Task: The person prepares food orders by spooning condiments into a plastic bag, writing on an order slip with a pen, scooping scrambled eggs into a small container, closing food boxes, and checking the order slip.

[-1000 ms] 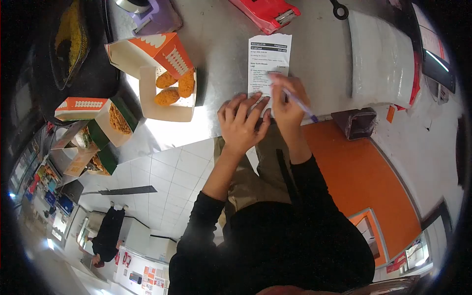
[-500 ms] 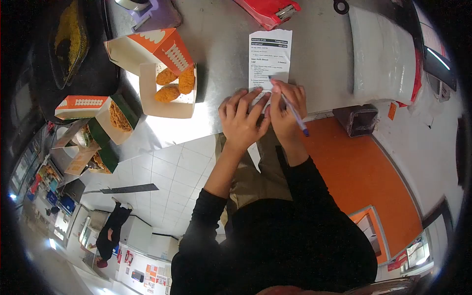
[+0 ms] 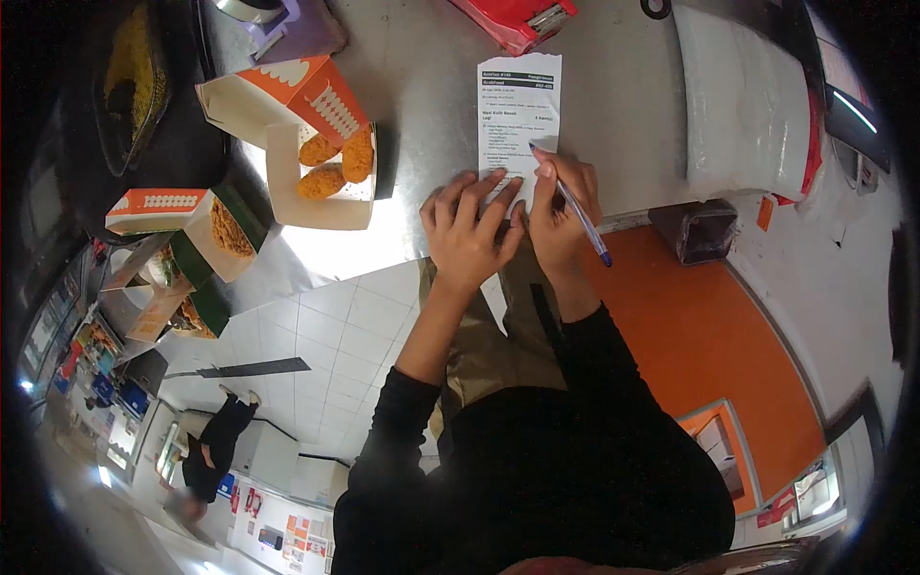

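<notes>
A printed paper receipt (image 3: 520,105) lies flat on the metal counter (image 3: 422,86) in front of me. My left hand (image 3: 470,230) rests across its lower edge with the fingers spread and the palm down. Between the thumb and fingers of my right hand (image 3: 563,206) is a ballpoint pen (image 3: 585,218), its tip over the printed lines and its blue end pointing back towards me. My fingers hide the bottom of the receipt.
An open orange-and-white box (image 3: 321,196) with several fried pieces (image 3: 322,180) stands to the left. Further left are more food boxes (image 3: 230,230). A red stapler (image 3: 517,24), a purple tape dispenser (image 3: 307,34) and a plastic-wrapped white stack (image 3: 743,105) lie around. Another person (image 3: 216,446) stands behind.
The pen tip has shifted slightly right across the receipt, and my right hand has opened a small gap from the left. The person in the background has changed head position.
</notes>
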